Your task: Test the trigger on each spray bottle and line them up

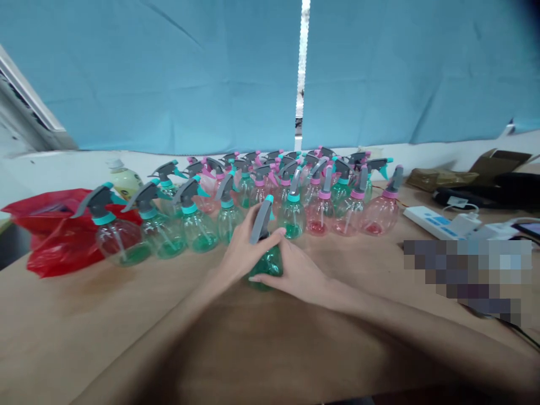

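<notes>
A green see-through spray bottle with a grey and teal trigger head stands upright on the wooden table in front of me. My left hand is closed around its neck, just under the spray head. Wrapped about the bottle's body from the right is my right hand, thumb low across the front. The far fingers of both hands are hidden behind the bottle. Just beyond it stand another green spray bottle and a pink spray bottle.
Several green and pink spray bottles stand in rows across the back. A red plastic bag lies at the left, a yellowish bottle behind it. At the right are a white power strip and an open cardboard box. A blue curtain hangs behind.
</notes>
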`<state>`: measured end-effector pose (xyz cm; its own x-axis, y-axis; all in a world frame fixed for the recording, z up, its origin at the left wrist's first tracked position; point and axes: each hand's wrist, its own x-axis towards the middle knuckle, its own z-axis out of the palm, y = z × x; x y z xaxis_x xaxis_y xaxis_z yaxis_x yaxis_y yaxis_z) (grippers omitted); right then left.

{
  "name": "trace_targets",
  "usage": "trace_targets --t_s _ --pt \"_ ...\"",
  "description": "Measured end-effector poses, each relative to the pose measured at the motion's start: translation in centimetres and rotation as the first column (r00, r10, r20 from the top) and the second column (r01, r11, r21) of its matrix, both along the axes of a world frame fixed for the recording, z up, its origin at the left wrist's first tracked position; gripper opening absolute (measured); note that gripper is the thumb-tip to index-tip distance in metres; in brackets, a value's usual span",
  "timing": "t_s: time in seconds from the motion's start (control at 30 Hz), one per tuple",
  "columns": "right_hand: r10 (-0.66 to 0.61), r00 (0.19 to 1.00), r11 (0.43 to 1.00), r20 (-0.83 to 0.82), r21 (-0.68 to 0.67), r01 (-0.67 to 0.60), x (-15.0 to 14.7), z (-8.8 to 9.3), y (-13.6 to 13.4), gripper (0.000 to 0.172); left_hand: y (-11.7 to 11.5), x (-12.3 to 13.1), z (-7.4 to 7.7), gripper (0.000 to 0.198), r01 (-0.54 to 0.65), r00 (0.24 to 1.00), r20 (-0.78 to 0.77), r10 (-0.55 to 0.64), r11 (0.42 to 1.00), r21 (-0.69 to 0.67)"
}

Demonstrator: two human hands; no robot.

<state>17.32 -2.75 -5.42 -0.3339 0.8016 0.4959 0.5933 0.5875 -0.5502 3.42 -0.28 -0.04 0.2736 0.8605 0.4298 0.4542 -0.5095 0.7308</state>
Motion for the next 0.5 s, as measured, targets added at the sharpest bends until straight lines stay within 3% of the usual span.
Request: trace_targets --t_s 0.17,0.3,0.5 --pt "-0.073 0.997 0.995 0.016 -0.067 0.074 0.2 0.5 1.3 0.078 -1.0 -2.0 -1.4 0.052 0.024 0.998 0.057 -0.021 0.999 -0.04" --pt "-0.169 0.966 0.983 0.194 -0.031 0.178 0.2 1.5 2.6 0.062 -1.7 -4.2 -3.7 0.048 -0.071 0.997 0.024 0.074 0.994 -0.086" --pt "-0.288 0.899 0.956 0.33 0.048 0.289 -0.7 2.5 4.5 0.063 -2.8 -6.6 -5.8 0.035 -0.183 0.955 -0.239 0.174 0.983 -0.017"
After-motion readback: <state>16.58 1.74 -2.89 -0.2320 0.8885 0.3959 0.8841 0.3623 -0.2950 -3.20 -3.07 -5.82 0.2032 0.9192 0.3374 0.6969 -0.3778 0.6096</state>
